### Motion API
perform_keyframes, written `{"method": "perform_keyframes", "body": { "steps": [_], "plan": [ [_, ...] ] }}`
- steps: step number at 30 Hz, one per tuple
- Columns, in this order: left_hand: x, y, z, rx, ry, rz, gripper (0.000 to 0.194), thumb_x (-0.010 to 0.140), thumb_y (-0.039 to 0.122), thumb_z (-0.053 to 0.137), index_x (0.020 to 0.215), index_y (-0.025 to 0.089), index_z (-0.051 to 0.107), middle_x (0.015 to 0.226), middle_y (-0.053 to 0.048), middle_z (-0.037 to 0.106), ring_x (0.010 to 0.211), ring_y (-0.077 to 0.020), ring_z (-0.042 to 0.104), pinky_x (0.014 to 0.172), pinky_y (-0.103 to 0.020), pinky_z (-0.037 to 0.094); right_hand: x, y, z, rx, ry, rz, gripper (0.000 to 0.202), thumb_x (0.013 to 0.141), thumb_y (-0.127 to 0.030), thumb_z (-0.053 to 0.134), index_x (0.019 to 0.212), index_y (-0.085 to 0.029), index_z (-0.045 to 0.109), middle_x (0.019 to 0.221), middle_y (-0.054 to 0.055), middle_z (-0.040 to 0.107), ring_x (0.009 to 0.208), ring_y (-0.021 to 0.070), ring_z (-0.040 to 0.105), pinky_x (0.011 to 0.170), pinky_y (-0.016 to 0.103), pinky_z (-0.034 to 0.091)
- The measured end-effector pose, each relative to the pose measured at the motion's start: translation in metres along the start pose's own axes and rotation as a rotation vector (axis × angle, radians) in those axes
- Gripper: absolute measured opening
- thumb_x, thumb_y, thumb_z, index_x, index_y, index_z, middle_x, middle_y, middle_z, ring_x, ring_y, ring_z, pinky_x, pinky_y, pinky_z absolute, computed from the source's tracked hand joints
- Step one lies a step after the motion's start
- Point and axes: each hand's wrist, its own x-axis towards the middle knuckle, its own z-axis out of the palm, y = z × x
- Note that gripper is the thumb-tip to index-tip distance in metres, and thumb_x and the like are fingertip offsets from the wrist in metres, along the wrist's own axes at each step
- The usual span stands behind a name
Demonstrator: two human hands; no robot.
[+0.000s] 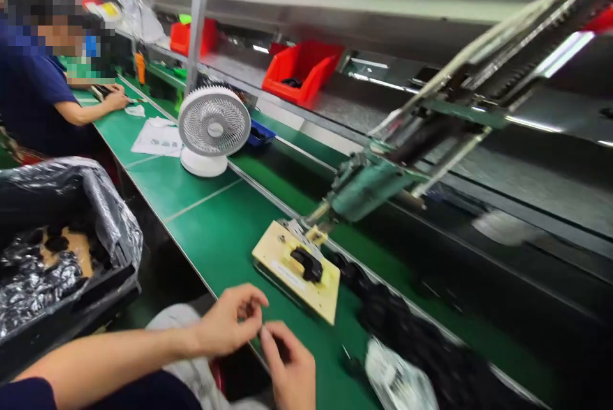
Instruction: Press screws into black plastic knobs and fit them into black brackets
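Observation:
My left hand (228, 322) is closed, fingers curled in toward the thumb, over the front edge of the green work surface. Close by on its right, my right hand (291, 364) is also closed, thumb and forefinger pinched. Their fingertips nearly meet, and whatever they hold, if anything, is too small to make out. Beyond them lies a pale yellow fixture plate (272, 249) carrying a curved black part (307, 264). A green screwdriving machine (366, 189) slants down, its tip close to the plate's back edge.
Black parts (412, 327) lie in a row at right, beside a clear plastic bag (397, 375). A white fan (214, 129) and papers (157, 137) stand farther left. A bin lined with plastic (112, 205) is at left. Red bins (306, 71) sit on the shelf. A co-worker (33, 91) sits beyond.

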Motion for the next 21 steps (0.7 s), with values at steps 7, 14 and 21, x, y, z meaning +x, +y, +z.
{"method": "perform_keyframes", "body": {
  "steps": [7,14,21],
  "plan": [
    [0.008,0.036,0.015,-0.265,0.01,-0.123,0.031,0.067,0.023,0.07,0.092,0.012,0.055,0.067,0.004,0.055,0.059,-0.0069,0.052,0.054,-0.019,0.043,0.015,-0.02,-0.007,0.314,0.158,0.071,0.023,0.073,-0.037,0.063,0.065,-0.016,0.065,0.058,0.001,0.058,0.053,0.0111,0.047,0.055,0.024,0.043],
    [0.022,0.031,0.03,-0.196,0.06,-0.219,0.028,0.067,0.021,0.067,0.092,0.012,0.056,0.065,0.004,0.054,0.057,-0.0067,0.051,0.053,-0.02,0.043,0.022,0.0,-0.01,0.507,0.179,0.19,0.019,0.071,-0.034,0.064,0.066,-0.015,0.066,0.062,0.002,0.06,0.053,0.0103,0.047,0.051,0.024,0.042],
    [0.05,0.017,0.028,-0.068,0.018,-0.264,0.026,0.069,0.021,0.065,0.093,0.013,0.057,0.066,0.003,0.054,0.059,-0.0074,0.052,0.054,-0.02,0.044,0.042,0.018,-0.017,0.396,0.134,0.129,0.019,0.079,-0.031,0.058,0.067,-0.017,0.063,0.061,0.001,0.058,0.055,0.011,0.049,0.054,0.024,0.043]
  ]
}}
